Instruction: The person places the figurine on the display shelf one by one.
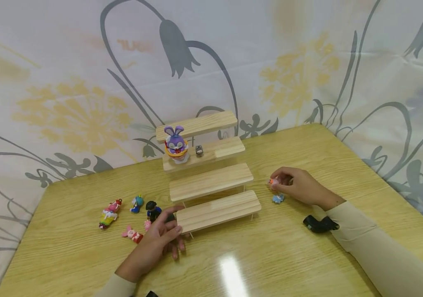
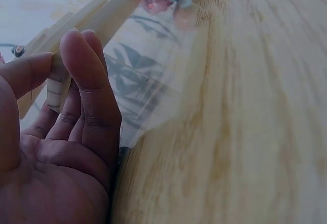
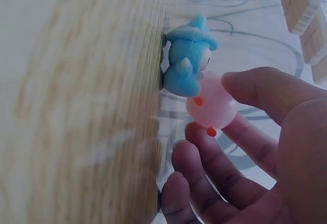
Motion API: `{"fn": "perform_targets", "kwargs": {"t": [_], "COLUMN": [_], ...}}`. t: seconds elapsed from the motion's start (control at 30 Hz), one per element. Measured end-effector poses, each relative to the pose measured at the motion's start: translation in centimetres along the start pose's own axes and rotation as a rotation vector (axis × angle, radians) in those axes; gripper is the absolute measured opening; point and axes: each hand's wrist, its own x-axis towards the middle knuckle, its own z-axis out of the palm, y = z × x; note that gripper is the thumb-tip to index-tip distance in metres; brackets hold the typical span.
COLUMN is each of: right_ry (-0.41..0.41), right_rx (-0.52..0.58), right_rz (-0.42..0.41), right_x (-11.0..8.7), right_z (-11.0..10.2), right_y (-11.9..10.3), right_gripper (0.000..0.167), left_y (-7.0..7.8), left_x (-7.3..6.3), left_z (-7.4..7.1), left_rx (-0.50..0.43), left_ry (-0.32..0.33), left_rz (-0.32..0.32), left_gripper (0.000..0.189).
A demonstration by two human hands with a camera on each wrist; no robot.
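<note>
My left hand (image 1: 155,239) grips the left end of the lowest step of a pale wooden tiered stand (image 1: 218,210). In the left wrist view, thumb and fingers pinch the wood's end (image 2: 59,89). To the right of the stand, my right hand (image 1: 302,187) holds a round pink figurine (image 3: 212,104) with orange feet between thumb and fingers. Close by it, a light-blue figurine (image 3: 184,68) in a pointed hat stands on the table. A purple rabbit figure (image 1: 176,142) in a yellow-rimmed basket and a small grey figure (image 1: 199,150) are on the stand's second step from the top.
Left of the stand lie a multicoloured figure (image 1: 109,214), a blue one (image 1: 137,203), a black-hatted one (image 1: 153,211) and a pink-eared one (image 1: 133,234). A floral sheet (image 1: 211,62) hangs behind the table (image 1: 66,255). A black device (image 1: 320,224) is at the right wrist.
</note>
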Motion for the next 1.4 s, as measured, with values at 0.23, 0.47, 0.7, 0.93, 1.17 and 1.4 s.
{"fn": "perform_targets", "kwargs": {"t": [0.23,0.47,0.7,0.93,1.17,1.4], "right_ry": [0.044,0.104,0.154,0.232,0.256,0.269], "right_rx": [-0.01,0.059,0.206,0.244,0.295,0.285], "right_rz": [0.011,0.019,-0.01,-0.056,-0.122,-0.142], "right_x": [0.0,-0.1,-0.4,-0.8,-0.6,-0.1], "right_z": [0.0,-0.3,-0.5,-0.5,-0.6,-0.9], "right_y": [-0.3,-1.1,-2.4,-4.2,-5.9,-7.1], "right_gripper": [0.025,0.026,0.032,0.028,0.028,0.027], "left_y": [0.0,0.3,0.2,0.1,0.0,0.1], "left_x": [-0.1,0.0,-0.2,-0.2,-0.1,0.0], "left_z": [0.0,0.0,0.0,0.1,0.0,0.2], "left_rx": [-0.002,0.01,-0.009,-0.018,-0.016,-0.018], "left_ry": [0.001,0.006,0.001,-0.005,0.001,0.002], "left_rz": [0.008,-0.001,0.001,0.019,0.018,-0.001], "left_gripper": [0.057,0.057,0.055,0.055,0.056,0.058]}}
